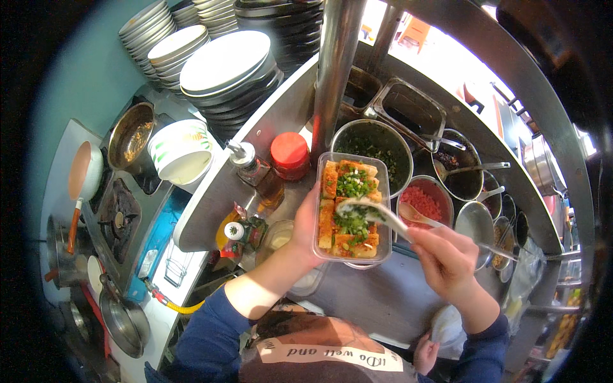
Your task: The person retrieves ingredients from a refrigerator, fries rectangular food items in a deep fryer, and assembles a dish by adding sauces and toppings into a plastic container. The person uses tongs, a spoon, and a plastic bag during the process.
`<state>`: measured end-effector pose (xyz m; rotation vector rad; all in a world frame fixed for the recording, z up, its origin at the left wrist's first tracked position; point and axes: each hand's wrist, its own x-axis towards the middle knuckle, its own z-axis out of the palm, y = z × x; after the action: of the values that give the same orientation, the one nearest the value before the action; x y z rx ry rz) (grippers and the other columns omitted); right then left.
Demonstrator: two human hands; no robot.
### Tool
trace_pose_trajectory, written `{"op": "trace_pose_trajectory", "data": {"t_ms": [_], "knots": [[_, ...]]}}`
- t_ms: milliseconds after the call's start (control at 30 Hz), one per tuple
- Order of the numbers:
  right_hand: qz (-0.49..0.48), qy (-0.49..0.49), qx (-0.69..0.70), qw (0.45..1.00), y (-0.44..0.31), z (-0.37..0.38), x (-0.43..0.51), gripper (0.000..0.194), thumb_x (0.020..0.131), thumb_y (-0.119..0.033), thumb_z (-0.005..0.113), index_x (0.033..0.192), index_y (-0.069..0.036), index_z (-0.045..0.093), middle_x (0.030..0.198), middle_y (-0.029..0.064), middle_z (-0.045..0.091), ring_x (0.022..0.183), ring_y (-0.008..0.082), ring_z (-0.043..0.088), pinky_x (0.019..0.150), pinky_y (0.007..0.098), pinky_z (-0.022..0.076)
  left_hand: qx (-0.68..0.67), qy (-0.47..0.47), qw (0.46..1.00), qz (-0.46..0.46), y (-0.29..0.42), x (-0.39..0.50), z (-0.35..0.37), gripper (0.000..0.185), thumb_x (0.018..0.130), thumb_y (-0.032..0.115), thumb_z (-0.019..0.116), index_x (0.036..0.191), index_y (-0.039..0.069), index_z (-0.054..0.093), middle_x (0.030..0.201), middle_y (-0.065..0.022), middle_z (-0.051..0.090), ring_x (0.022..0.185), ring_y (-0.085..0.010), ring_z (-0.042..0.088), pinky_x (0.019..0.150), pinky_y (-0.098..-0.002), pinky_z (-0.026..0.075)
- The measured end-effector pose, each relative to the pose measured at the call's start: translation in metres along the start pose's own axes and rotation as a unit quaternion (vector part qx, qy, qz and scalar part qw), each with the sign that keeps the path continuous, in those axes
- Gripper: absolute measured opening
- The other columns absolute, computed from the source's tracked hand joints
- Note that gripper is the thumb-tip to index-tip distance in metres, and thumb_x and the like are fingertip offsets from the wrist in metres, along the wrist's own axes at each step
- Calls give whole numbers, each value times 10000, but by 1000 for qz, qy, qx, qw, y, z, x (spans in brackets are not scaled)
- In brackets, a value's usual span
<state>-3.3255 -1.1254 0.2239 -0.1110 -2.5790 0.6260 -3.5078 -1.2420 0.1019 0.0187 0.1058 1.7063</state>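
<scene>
My left hand holds a clear plastic container by its left side, in the middle of the head view. Inside lie several pale, rectangular food pieces dusted with red-orange seasoning. Chopped green onion is heaped on them in two patches. In my right hand is a white spoon, its bowl tilted over the lower patch. Just behind the container stands a steel pot of chopped greens. A metal bowl of pink diced food sits to its right, with a spoon in it.
Sauce pots with ladles line the right. Left of the container are a red-lidded jar and a glass bottle. Beyond are a gas burner and stacked bowls. Another person's hand touches a white plastic bag.
</scene>
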Motion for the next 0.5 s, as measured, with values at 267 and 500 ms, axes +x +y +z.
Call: {"op": "trace_pose_trajectory", "data": {"t_ms": [267,500], "knots": [[-66,62,-103,991,7,3,6,243,795,56,667,1034,9,678,762,116,659,619,214,640,533,291,496,-62,6,997,-41,-2,-6,-1,710,965,579,352,1457,66,370,1360,-247,508,1152,-448,568,964,-577,474],[75,70,-27,994,22,6,10,240,834,25,623,1064,4,687,775,131,667,640,235,650,565,317,515,-28,-3,998,-52,3,-11,1,696,972,556,352,1468,68,350,1402,-231,473,1173,-443,555,971,-579,471]]}}
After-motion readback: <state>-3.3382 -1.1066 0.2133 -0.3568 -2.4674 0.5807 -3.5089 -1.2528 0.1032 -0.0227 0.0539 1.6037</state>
